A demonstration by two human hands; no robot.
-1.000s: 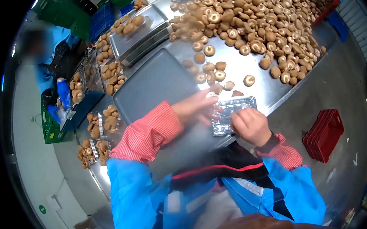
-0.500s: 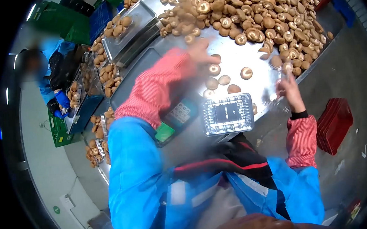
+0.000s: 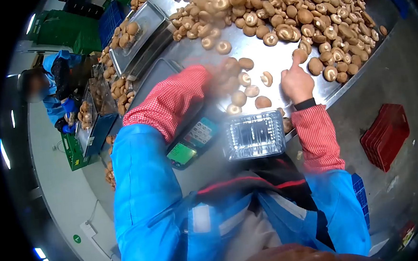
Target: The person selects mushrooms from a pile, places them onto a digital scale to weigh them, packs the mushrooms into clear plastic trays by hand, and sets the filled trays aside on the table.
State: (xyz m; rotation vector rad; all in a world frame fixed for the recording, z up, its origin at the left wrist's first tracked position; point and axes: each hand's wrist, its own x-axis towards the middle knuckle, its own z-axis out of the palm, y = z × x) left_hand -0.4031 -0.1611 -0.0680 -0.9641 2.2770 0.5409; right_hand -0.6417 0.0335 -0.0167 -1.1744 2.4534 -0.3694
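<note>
My right hand (image 3: 297,84) reaches over the steel table, index finger extended and fingertips on a brown mushroom (image 3: 300,55) at the pile's near edge. Its other fingers are curled. Smeared by motion, my left hand (image 3: 218,82) is beside several loose mushrooms (image 3: 245,63) left of the middle; what its fingers hold, if anything, is not clear. Between my arms, near the table's front edge, lies a clear plastic punnet (image 3: 254,135). Left of it, partly under my left forearm, a weighing scale (image 3: 184,153) has a lit green display.
A large mushroom pile (image 3: 302,14) covers the table's far side. Filled punnets (image 3: 120,90) and stacked clear trays (image 3: 138,34) line the left. A co-worker (image 3: 62,87) in blue gloves stands beyond. Red crates (image 3: 386,136) sit on the floor at right.
My right hand has moved left and forward to the pile; the blurred clear plastic beside it no longer shows. My left hand has drawn back slightly toward me. The view has shifted a little.
</note>
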